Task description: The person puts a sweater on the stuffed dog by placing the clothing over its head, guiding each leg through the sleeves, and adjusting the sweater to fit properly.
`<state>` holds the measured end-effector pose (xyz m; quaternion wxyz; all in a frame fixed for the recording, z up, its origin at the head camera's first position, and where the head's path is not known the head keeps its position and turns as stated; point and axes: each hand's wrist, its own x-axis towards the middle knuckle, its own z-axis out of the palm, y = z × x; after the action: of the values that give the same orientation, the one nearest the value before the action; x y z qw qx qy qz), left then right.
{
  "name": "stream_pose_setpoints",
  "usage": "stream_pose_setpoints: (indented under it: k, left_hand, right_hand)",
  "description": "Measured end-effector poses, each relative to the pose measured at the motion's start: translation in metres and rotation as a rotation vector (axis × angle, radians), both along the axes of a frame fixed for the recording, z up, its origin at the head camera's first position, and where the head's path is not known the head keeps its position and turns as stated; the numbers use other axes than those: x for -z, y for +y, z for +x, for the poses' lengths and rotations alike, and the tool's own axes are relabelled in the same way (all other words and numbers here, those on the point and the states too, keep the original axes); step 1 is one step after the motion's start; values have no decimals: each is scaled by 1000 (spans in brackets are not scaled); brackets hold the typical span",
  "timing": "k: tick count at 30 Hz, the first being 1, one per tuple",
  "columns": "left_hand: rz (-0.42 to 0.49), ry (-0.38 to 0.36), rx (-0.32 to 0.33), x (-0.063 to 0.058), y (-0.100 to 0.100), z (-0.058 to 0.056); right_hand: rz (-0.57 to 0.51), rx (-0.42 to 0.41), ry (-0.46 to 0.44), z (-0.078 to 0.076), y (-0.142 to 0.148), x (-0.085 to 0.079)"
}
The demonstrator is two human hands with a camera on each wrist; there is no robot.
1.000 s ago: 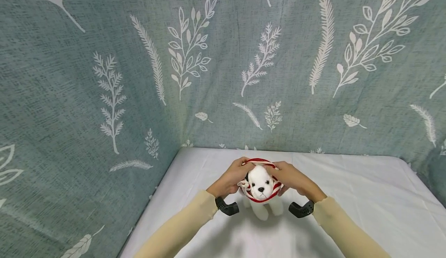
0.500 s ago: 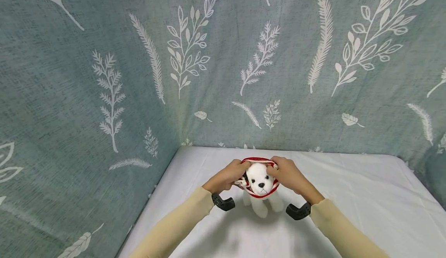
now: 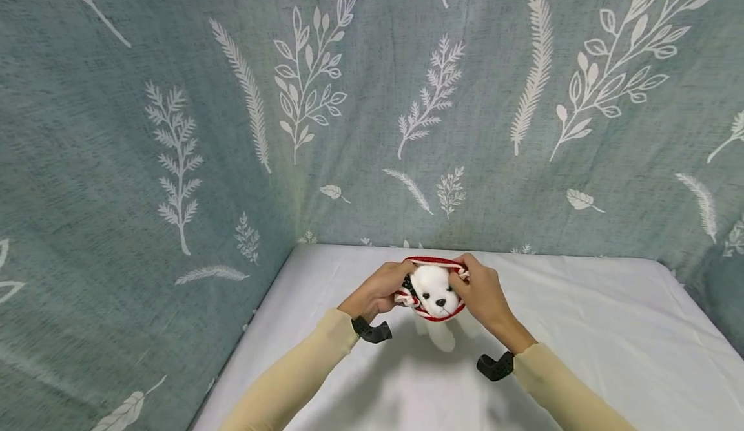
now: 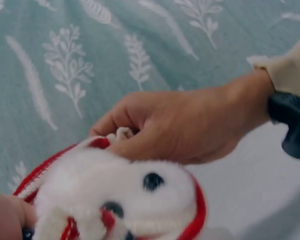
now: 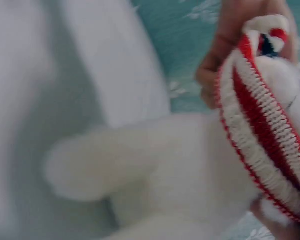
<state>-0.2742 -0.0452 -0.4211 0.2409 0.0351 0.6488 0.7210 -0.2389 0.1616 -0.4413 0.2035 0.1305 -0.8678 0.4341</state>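
A white plush dog (image 3: 433, 282) with black eyes and nose faces the head camera at the middle of the white surface. Round its head runs a red-and-white striped knitted band (image 5: 265, 125), its upper edge stretched above the head. My left hand (image 3: 380, 287) grips the band's left side, beside a small white-and-red bobble (image 3: 407, 298). On the opposite side, my right hand (image 3: 482, 294) pinches the band near another small white knot (image 4: 124, 133), thumb against the dog's head. In the right wrist view the dog's white leg (image 5: 100, 165) and body show below the band.
A white sheet (image 3: 581, 327) covers the surface beneath the dog. Blue-green fabric (image 3: 372, 114) with white leaf prints stands behind and along the left side. Black wrist cameras (image 3: 372, 331) are worn at both wrists.
Both hands have moved slightly up with the band, and its upper edge is drawn wider and straighter. The dog has shifted up a little, its face turned more toward the right.
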Motion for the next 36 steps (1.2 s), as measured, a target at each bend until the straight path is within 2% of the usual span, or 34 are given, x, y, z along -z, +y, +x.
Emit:
stream_pose_setpoints:
  k: [10, 13, 16, 19, 21, 23, 26, 28, 30, 33, 36]
  left_hand:
    - [56, -170, 9, 16, 2, -10]
    - [28, -191, 63, 16, 2, -12]
    - [-17, -201, 164, 18, 1, -12]
    - [-35, -185, 235, 20, -1, -11]
    - [-26, -156, 245, 22, 0, -10]
    - [-15, -111, 220, 21, 1, -9]
    - [-25, -47, 183, 15, 4, -6]
    - [-31, -14, 161, 10, 7, -3]
    - [-28, 3, 145, 5, 10, -2]
    - [-7, 12, 123, 3, 13, -1]
    - [11, 3, 106, 3, 15, -3]
  right_hand:
    - [-16, -12, 2, -2, 3, 13]
    - [-18, -10, 31, -2, 7, 15]
    - [-17, -16, 15, -2, 12, 16]
    - [23, -40, -74, -2, 20, 12]
    - [56, -84, -173, -3, 26, 3]
    - [65, -156, -319, -3, 32, -10]
    - [15, -252, -553, -5, 39, -30]
    - [-31, -269, -661, -5, 40, -37]
    - [-51, -252, -676, -4, 38, -38]
    - [-65, -194, -630, -2, 33, -34]
    - [-78, -177, -594, -2, 32, -30]
